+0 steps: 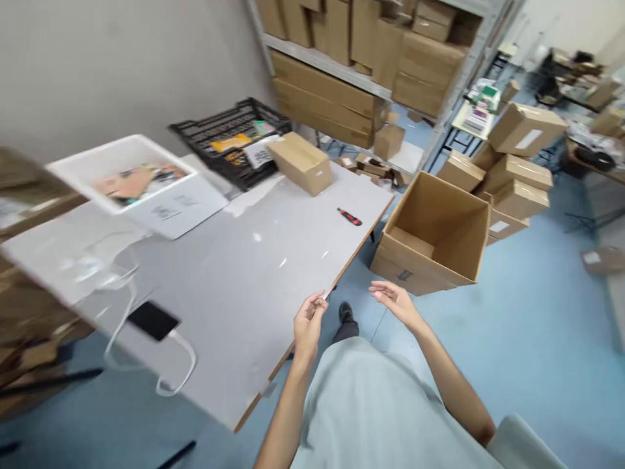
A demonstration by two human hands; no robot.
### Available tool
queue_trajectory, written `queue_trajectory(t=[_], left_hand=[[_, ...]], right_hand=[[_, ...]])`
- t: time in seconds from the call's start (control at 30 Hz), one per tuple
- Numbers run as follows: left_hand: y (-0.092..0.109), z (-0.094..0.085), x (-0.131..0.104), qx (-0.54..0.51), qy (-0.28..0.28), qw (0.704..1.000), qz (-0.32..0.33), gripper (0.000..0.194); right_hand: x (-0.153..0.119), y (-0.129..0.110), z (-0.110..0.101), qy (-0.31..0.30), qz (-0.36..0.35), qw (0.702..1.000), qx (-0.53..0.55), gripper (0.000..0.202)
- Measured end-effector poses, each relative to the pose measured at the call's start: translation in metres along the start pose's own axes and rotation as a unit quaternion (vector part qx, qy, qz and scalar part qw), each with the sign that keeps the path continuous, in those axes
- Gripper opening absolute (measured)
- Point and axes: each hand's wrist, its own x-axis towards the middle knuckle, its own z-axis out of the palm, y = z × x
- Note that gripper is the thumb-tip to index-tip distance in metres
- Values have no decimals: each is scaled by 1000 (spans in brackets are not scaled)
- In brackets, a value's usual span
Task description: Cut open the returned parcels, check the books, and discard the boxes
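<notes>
My left hand is at the front edge of the white-topped table, its thumb and fingers drawn together in a pinch. Whether a small thing is between the fingertips I cannot make out. Away from the table, above the blue floor, my right hand holds nothing, and its fingers are stretched out with the thumb apart. Just beyond it on the floor stands a large open cardboard box with a smaller carton inside. A red and black utility knife lies near the table's right edge.
On the table are a closed carton, a black crate with packets, a white bin with mixed items, and a phone on a white cable. Stacked cartons stand right; a box-filled shelf is behind.
</notes>
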Motion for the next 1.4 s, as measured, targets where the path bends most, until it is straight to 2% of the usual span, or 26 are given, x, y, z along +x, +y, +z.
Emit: queue_trajectory(t=[0.13, 0.3, 0.4, 0.47, 0.53, 0.6, 0.73, 0.83, 0.9, 1.0, 1.1, 1.23, 1.33, 1.4], left_hand=[[15, 50, 65, 13, -90, 994, -58, 52], [26, 115, 132, 79, -199, 974, -81, 53], [23, 163, 155, 116, -242, 960, -78, 54], [16, 202, 155, 141, -274, 948, -75, 53], [6, 247, 143, 164, -317, 931, -75, 52], [-8, 298, 118, 183, -367, 909, -74, 51], [-40, 411, 44, 196, -452, 868, -65, 47], [-63, 492, -18, 201, -488, 846, -71, 46], [-75, 539, -53, 200, -506, 836, -73, 45], [-88, 592, -88, 193, -525, 827, -56, 41], [-97, 632, -96, 202, -506, 837, -46, 40], [-114, 686, -82, 209, -452, 866, -49, 42], [-131, 738, -69, 195, -401, 893, -70, 46], [-140, 782, -63, 183, -371, 905, -98, 50]], right_hand=[[23, -16, -43, 134, 20, 991, 18, 66], [12, -14, -81, 289, 65, 952, 74, 61], [0, -2, -100, 359, 84, 922, 119, 68], [-9, 8, -119, 397, 87, 903, 143, 72], [-24, 19, -144, 428, 82, 886, 161, 74], [-45, 31, -175, 455, 72, 870, 178, 75], [-103, 54, -249, 507, 51, 835, 209, 78], [-146, 64, -306, 531, 40, 817, 223, 77], [-168, 65, -344, 533, 35, 815, 227, 75], [-184, 63, -402, 525, 34, 819, 228, 72], [-177, 61, -463, 495, 32, 837, 231, 72], [-141, 62, -551, 449, 25, 865, 221, 76], [-109, 58, -624, 424, 19, 883, 198, 79], [-90, 49, -677, 407, 28, 895, 181, 81]])
